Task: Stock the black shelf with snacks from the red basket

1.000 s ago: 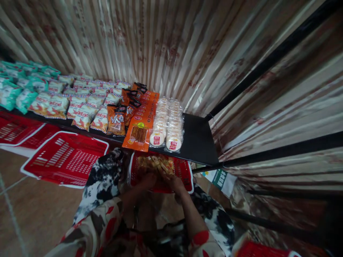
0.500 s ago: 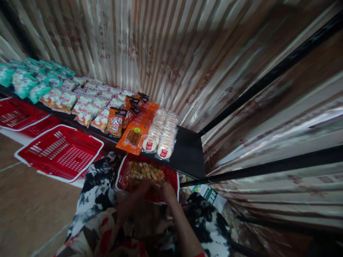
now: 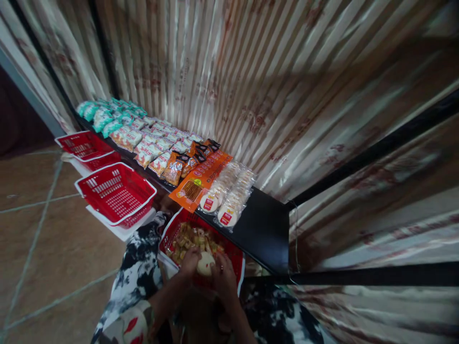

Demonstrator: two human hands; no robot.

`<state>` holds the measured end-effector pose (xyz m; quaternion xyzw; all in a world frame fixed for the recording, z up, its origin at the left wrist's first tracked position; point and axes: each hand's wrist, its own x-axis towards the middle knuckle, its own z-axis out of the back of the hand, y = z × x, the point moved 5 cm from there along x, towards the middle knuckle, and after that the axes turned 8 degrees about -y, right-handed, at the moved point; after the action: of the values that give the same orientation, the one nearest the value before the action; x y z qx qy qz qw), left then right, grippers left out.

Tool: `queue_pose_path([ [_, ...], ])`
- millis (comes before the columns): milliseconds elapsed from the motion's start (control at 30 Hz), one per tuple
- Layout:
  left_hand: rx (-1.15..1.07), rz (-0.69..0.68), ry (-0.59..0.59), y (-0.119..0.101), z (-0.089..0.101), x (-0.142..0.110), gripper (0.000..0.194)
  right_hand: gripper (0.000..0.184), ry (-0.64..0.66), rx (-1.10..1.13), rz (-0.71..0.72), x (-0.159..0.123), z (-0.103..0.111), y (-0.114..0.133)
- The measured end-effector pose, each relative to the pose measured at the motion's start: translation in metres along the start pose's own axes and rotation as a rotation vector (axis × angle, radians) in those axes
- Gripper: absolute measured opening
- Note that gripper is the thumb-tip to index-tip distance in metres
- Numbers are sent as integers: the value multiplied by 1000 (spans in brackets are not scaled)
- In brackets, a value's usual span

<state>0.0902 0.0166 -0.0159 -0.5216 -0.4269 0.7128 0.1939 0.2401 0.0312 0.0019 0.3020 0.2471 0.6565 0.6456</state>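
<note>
Both hands meet over a red basket [image 3: 168, 235] low in the middle of the view. My left hand [image 3: 189, 263] and my right hand [image 3: 224, 278] close together round a pale round packet [image 3: 205, 263]. Several small yellowish snack packets [image 3: 190, 239] fill the basket under them. Just behind it runs a black shelf [image 3: 263, 229] with rows of round white cracker packs [image 3: 229, 196] and an orange snack pack [image 3: 195, 184].
Further left the shelf carries orange, white-red [image 3: 152, 152] and teal snack bags [image 3: 103, 117]. Two more red baskets [image 3: 116, 193] stand on the tiled floor at left. A striped curtain [image 3: 251, 81] hangs behind, with black shelf bars [image 3: 358, 274] at right.
The view swung right and tilted, so the shelf now runs diagonally. My hands came up out of the snack packets with a pale round packet between them.
</note>
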Motion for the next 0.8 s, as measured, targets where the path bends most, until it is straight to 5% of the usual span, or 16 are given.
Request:
queue_pose_path([
  [133,-236,123,-93,8,-7,0,27,53,38,253,-211,4,1,-22],
  [300,-364,29,-32,0,-21,-8,14,54,33,598,-375,2,4,-39],
  [400,-396,-15,-22,-6,-23,-13,4,52,27,630,-410,5,9,-43],
  [600,-420,-11,18,-18,-18,-18,32,61,56,556,-361,14,9,-31],
  [800,-348,-4,26,-34,-9,-23,22,69,-85,521,-369,8,8,-20],
])
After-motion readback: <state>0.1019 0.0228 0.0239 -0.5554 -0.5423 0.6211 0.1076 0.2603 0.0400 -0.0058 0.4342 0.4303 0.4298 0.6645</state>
